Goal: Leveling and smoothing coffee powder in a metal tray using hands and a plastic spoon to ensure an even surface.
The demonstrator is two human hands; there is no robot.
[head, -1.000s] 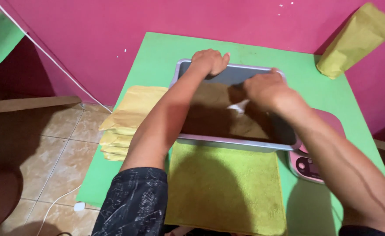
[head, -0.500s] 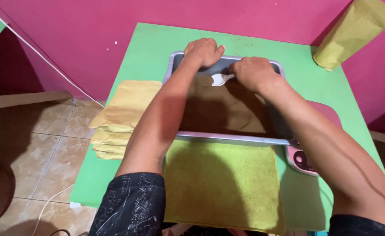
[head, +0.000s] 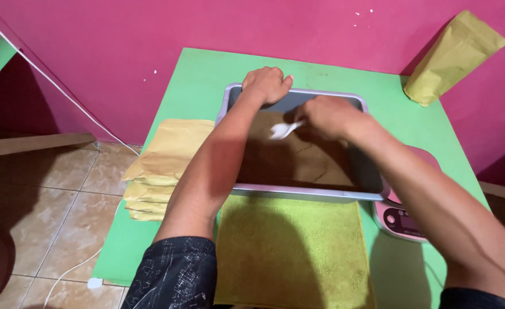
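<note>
Brown powder (head: 298,157) fills the shallow grey metal tray (head: 298,191), which sits in the middle of the green table (head: 206,74). A faint crack runs across the surface of the powder near the front wall. My right hand (head: 327,116) hangs over the far part of the tray with its fingers closed around a small white plastic spoon (head: 281,131); the bowl of the spoon points left, just above the powder, and its handle is hidden inside my grip. The hand is blurred, so I cannot make out each finger. My left hand (head: 267,84) is curled over the far rim of the tray, gripping it near the back left corner, and my forearm covers the tray's left side.

Just in front of the tray lies a yellow-green towel (head: 290,252), its lower edge cut off by the frame. A pink kitchen scale (head: 404,217) shows at the tray's right front corner, mostly hidden under my right arm. A stack of flat yellow paper bags (head: 161,166) lies left of the tray, overhanging the table edge. One filled yellow paper bag (head: 453,57) leans against the pink wall (head: 149,34) at the far right corner.
</note>
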